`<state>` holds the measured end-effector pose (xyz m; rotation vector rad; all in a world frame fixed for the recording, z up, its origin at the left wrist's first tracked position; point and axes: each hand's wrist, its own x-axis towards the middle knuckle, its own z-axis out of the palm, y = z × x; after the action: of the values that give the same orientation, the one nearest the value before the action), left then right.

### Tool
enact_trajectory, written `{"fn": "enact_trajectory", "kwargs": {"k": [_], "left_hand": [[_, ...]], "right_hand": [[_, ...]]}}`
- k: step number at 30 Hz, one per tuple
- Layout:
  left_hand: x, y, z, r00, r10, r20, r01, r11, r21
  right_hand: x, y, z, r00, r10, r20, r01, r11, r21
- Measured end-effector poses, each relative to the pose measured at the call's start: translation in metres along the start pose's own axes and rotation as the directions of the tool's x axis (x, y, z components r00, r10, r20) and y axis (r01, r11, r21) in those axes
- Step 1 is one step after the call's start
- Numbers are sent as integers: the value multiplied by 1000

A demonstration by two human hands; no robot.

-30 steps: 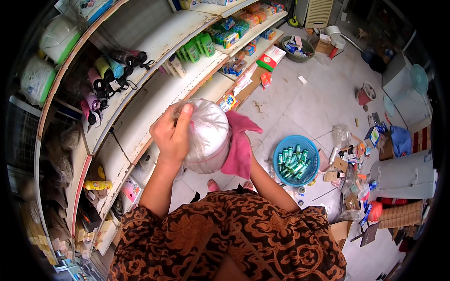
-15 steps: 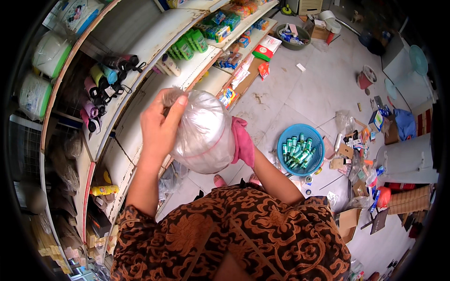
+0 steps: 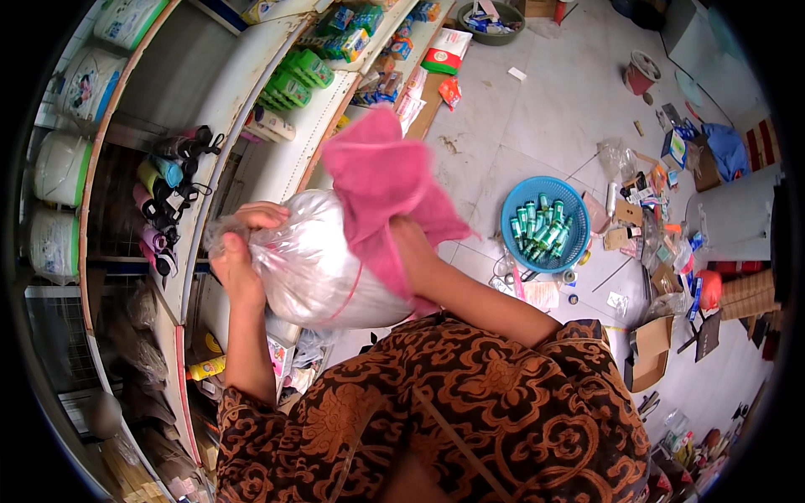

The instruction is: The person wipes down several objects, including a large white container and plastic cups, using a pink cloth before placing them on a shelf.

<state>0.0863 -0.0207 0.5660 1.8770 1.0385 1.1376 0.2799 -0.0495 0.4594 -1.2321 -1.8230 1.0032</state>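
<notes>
My left hand is closed around the gathered end of a clear plastic bag. Inside the bag is something white and rounded, and a thin red line runs across its side. A pink cloth lies over the right part of the bag, its upper part smeared by motion. My right hand is on the cloth against the bag, with most of its fingers hidden under the folds.
Shelves on the left bear dark-capped bottles, green bottles and wrapped tubs. On the tiled floor at right stand a blue basket of green cylinders, an open cardboard box, scattered goods and a red bucket.
The bag has tilted over to the left, its gathered end now pointing left with my left hand. The pink cloth has moved from the bag's right side up over its top.
</notes>
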Motion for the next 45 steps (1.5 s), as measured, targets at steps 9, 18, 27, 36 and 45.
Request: {"fn": "enact_trajectory", "kwargs": {"k": [9, 18, 27, 36, 45], "left_hand": [[0, 15, 13, 985, 87, -147, -66, 987, 143], [-2, 8, 44, 967, 134, -218, -42, 924, 381], [-4, -6, 53, 988, -41, -146, 91, 931, 355], [-6, 3, 53, 963, -191, -191, 245, 917, 316], [0, 14, 55, 967, -107, -233, 174, 942, 286]], "right_hand": [[-22, 57, 51, 918, -44, -393, 190, 921, 340], [-4, 62, 40, 762, -371, -530, 411, 911, -47], [15, -26, -2, 896, -230, -380, 278, 958, 77], [-25, 13, 12, 943, -167, -288, 271, 888, 372], [10, -20, -12, 856, -309, -414, 422, 881, 215]]}}
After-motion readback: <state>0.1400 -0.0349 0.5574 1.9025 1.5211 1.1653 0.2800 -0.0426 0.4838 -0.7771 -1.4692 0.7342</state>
